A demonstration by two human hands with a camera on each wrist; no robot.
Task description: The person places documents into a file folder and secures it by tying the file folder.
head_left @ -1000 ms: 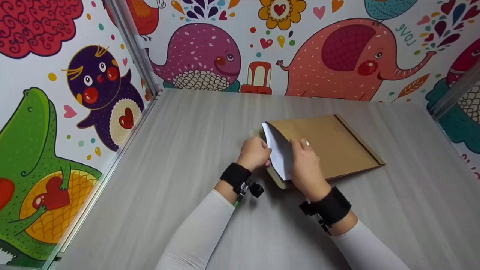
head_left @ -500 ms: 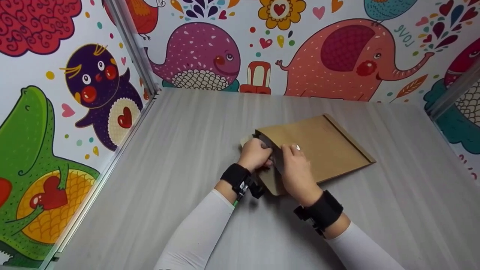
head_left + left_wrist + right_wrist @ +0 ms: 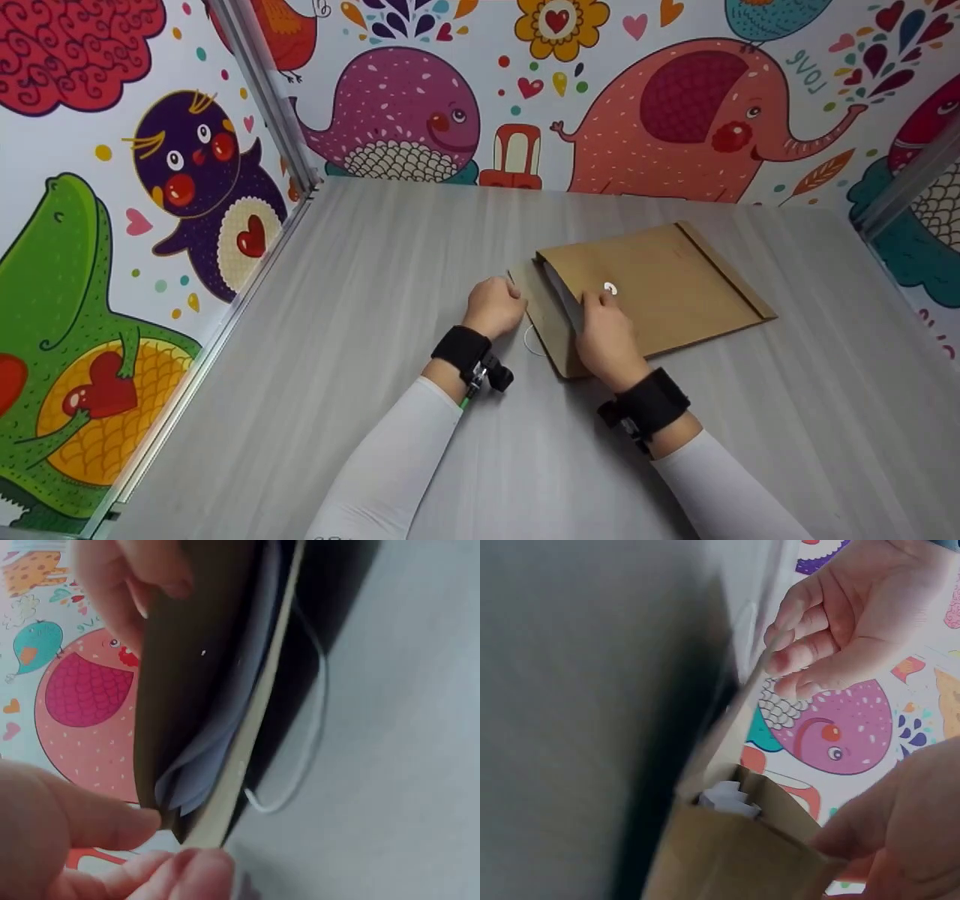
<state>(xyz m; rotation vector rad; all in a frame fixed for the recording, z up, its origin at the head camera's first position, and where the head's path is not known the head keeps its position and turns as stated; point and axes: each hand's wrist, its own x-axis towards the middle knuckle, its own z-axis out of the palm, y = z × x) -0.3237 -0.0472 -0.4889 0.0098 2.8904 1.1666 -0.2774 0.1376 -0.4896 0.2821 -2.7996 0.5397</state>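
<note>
A brown kraft-paper file envelope (image 3: 675, 292) lies slantwise on the table, its mouth gaping toward the left. My right hand (image 3: 611, 337) pinches the upper panel at the mouth, beside a white round button (image 3: 610, 289). At the outer edge of the flap (image 3: 546, 322), my left hand (image 3: 495, 307) holds on with curled fingers. White papers (image 3: 244, 697) sit inside, seen through the mouth in the left wrist view. A thin white string (image 3: 322, 690) loops out from the flap. The fingertips under the flap are partly hidden.
The grey wood-grain table (image 3: 360, 285) spreads around the envelope. Behind it stands a cartoon-printed wall (image 3: 510, 90), with another printed panel (image 3: 172, 262) at the left. Metal rails (image 3: 277, 112) run along the corner. Both wrists wear black straps with small cameras.
The white papers have gone from sticking out of the mouth to lying inside. My left hand has drawn back from the mouth to the flap's edge, and the string has come into view.
</note>
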